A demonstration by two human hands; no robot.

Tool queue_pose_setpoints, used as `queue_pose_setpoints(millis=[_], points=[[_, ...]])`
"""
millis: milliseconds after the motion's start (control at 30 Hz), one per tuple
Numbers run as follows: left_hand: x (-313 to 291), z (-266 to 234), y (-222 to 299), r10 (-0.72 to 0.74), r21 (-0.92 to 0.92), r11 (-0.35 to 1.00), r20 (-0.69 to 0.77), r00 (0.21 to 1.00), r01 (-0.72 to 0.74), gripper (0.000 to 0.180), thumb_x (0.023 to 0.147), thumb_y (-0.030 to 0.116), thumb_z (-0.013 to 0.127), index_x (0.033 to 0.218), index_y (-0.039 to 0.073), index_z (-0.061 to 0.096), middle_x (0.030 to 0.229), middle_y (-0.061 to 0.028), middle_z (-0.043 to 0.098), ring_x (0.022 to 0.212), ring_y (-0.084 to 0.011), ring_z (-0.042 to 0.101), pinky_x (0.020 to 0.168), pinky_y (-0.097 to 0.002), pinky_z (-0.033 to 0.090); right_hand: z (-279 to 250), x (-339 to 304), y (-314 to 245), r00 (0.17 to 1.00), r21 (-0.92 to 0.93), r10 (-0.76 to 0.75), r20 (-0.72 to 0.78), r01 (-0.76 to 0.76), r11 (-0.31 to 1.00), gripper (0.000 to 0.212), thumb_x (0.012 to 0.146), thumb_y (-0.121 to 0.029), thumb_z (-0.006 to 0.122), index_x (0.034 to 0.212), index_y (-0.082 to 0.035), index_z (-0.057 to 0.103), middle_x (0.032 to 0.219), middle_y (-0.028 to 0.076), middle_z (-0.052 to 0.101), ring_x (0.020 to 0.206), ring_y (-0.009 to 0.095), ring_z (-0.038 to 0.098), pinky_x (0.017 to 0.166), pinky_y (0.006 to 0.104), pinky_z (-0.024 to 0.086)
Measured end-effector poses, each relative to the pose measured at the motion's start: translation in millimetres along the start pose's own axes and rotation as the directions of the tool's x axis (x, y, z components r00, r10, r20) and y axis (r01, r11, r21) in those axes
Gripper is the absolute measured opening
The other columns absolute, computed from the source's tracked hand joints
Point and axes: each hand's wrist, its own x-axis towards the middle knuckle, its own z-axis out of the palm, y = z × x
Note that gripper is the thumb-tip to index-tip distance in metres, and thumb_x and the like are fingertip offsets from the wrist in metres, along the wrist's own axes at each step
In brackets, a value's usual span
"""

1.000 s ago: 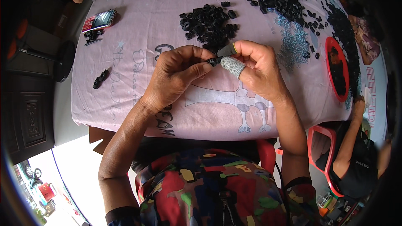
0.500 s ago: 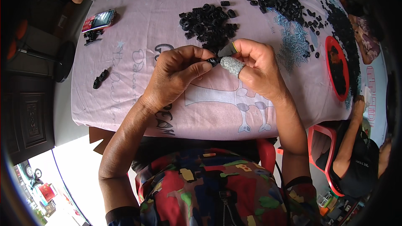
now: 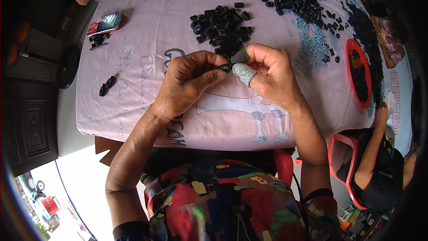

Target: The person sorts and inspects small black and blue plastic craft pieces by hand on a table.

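So yeah, small black plastic piece held near a loose heap of black parts.
Left hand pinches it, thumb to fingertips; right hand, grey fabric finger caps nearly together, can't tell if gripping.

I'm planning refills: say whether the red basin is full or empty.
Not empty: the red basin shows dark contents inside; how full, I cannot tell.

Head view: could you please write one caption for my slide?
Two hands meet at a small black part above a pink tablecloth, near piled black pieces.
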Motion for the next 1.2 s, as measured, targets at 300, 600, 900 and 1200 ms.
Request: queue_pose_setpoints(millis=[300, 600, 900, 1200], points=[[-0.3, -3.7, 5.3, -0.082, -0.023, 0.996, 0.018, 0.996, 0.082, 0.023, 0.095, 0.004, 0.068, 0.118, -0.001, 0.067, 0.104, -0.0017, 0.069, 0.089, -0.006, 0.061, 0.08, -0.0222, 0.049, -6.8, 0.6, -1.3, 1.0, 0.034, -0.015, -0.008, 0.015, 0.999, 0.008, 0.082, 0.007, 0.066, 0.09, 0.004, 0.066, 0.077, 0.001, 0.065, 0.071, 0.004, 0.059, 0.06, 0.0223, 0.052], [0.1, -1.5, 2.8, -0.025, -0.013, 1.0, 0.003, 1.0, 0.025, 0.018, 0.095, 0.002, 0.069, 0.113, -0.002, 0.069, 0.096, -0.0018, 0.07, 0.08, -0.0045, 0.061, 0.073, -0.0198, 0.052, -1.7, 0.3, -2.9, 1.0, 0.007, -0.015, -0.001, 0.015, 1.0, 0.009, 0.082, 0.005, 0.066, 0.091, 0.004, 0.066, 0.078, 0.003, 0.067, 0.071, 0.005, 0.061, 0.059, 0.0229, 0.053], [-0.8, -3.5, 2.8, -0.066, 0.017, 0.998, 0.021, 0.998, 0.065, 0.022, 0.096, 0.005, 0.068, 0.117, -0.001, 0.068, 0.103, -0.0018, 0.07, 0.09, -0.0057, 0.061, 0.081, -0.022, 0.049, -1.3, 0.3, -1.8, 0.999, -0.056, -0.027, 0.021, 0.028, 0.998, 0.01, 0.082, 0.005, 0.066, 0.091, 0.004, 0.066, 0.078, 0.003, 0.067, 0.071, 0.006, 0.062, 0.06, 0.0229, 0.053], [-1.4, -2.3, 5.2, -0.072, 0.048, 0.996, 0.021, 0.997, 0.071, 0.021, 0.095, 0.003, 0.068, 0.116, -0.001, 0.068, 0.102, -0.0022, 0.069, 0.09, -0.0061, 0.061, 0.083, -0.0216, 0.049, -1.7, 0.9, -4.9, 1.0, -0.057, -0.017, 0.018, 0.018, 0.998, 0.01, 0.081, 0.004, 0.067, 0.091, 0.003, 0.066, 0.077, 0.004, 0.067, 0.071, 0.007, 0.063, 0.062, 0.0246, 0.054]])
